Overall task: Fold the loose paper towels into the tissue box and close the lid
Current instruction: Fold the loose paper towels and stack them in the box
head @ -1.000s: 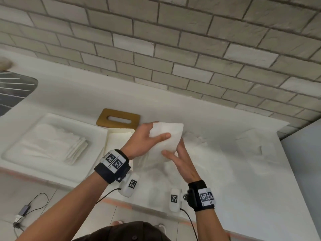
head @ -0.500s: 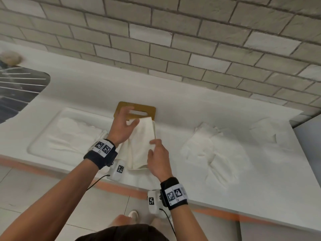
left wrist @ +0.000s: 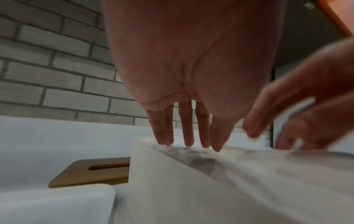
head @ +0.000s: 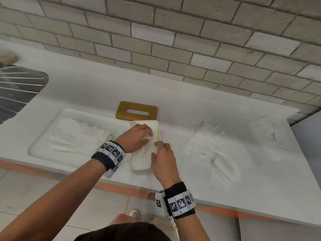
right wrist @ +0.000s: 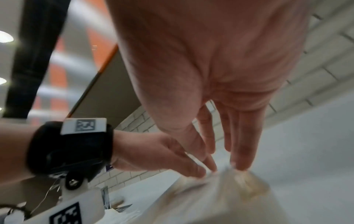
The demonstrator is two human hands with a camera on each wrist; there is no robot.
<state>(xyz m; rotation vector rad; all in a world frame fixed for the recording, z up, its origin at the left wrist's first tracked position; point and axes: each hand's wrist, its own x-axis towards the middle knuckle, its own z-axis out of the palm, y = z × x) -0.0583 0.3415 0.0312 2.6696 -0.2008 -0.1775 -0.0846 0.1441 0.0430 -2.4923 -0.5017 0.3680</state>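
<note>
A: Left to right on the counter (head: 191,108): tray (head: 45,136) with a folded stack (head: 78,138), then tissue box (head: 145,166), open, cream, near the front edge. Wooden lid (head: 137,111) off, flat just behind the box, slot up.

B: Left hand (head: 137,138)?

A: Over the far half of the box. Fingers (left wrist: 188,128) straight, slightly spread, tips pressing down on the folded towel (head: 147,150) inside. Nothing gripped.

B: Right hand (head: 163,162)?

A: At the box's right rim, near half. Fingers (right wrist: 243,144) extended, tips touching the towel's right edge. No pinch visible, though blurred at the tips in the right wrist view.

B: Towel seated fully?

A: Cannot tell. Covers most of the opening in the head view; edges under both hands hidden. Box's right wall partly behind the right hand.

B: Further right?

A: Loose towels (head: 213,152), crumpled heap, well apart from the box. One more sheet (head: 264,131) past that, near the counter's right end. White on white, outlines hard to separate.

B: Anything cut off?

A: Dark ribbed drainer (head: 19,91) cropped at the left edge. Left wrist view: lid half hidden behind the box wall.
</note>
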